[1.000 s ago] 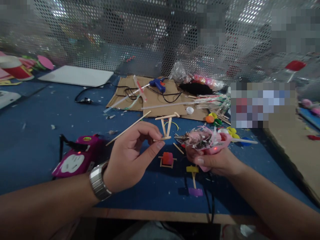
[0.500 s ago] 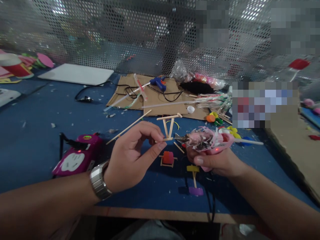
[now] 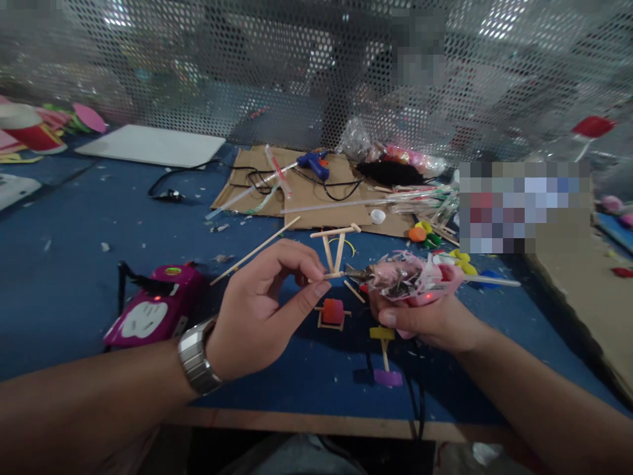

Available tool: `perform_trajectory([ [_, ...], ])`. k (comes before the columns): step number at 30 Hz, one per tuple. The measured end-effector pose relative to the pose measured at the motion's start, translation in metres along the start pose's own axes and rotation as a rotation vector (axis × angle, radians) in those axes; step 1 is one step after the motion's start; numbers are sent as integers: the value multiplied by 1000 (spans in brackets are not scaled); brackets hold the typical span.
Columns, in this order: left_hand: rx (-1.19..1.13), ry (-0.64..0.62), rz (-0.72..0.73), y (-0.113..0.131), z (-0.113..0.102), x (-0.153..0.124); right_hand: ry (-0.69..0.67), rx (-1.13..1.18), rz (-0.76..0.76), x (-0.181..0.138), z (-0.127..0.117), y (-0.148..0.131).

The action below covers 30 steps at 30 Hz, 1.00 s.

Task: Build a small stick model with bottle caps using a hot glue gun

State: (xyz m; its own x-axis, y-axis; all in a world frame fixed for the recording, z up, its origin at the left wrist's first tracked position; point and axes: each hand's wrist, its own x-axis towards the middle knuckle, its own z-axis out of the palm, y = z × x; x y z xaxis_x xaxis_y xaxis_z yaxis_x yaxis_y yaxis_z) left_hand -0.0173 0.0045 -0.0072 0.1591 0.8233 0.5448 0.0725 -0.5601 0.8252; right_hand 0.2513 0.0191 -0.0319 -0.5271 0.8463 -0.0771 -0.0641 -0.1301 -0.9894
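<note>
Blue tabletop [image 3: 99,218] — blue glue gun [image 3: 314,165] on cardboard [image 3: 309,191] beyond the stick frame [image 3: 339,252].

Blue tabletop [image 3: 89,224] beneath flat cardboard [image 3: 326,214], a white panel [image 3: 153,145], a magenta device [image 3: 177,307] and a thin wooden stick [image 3: 255,251]

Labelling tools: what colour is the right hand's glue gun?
The glue gun is mostly pink; head view shows it best.

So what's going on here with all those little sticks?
Someone's left hand pinches a small wooden stick frame, and their right hand holds a pink glue gun. Its nozzle is right by the frame's lower end; I can't tell if they touch. Nearby on the blue table are an orange-red block with sticks and a stick with yellow and purple ends.
</note>
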Motion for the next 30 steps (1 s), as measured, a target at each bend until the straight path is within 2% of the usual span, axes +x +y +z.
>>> perform_trajectory([
  [13, -15, -9, -1, -1, 0, -1, 34, -12, -10, 0, 4, -6],
  [18, -12, -11, 0, -2, 0, -1, 35, -34, 34, -3, 2, -5],
  [21, -7, -16, 8, -2, 0, 0, 30, -24, 11, -2, 0, -1],
  [26, -4, -18, 54, -4, 0, 0, -1, 126, -70, -1, -4, 6],
  [30, -25, -15, 36, -4, 0, 0, 13, 140, -101, 1, -4, 5],
])
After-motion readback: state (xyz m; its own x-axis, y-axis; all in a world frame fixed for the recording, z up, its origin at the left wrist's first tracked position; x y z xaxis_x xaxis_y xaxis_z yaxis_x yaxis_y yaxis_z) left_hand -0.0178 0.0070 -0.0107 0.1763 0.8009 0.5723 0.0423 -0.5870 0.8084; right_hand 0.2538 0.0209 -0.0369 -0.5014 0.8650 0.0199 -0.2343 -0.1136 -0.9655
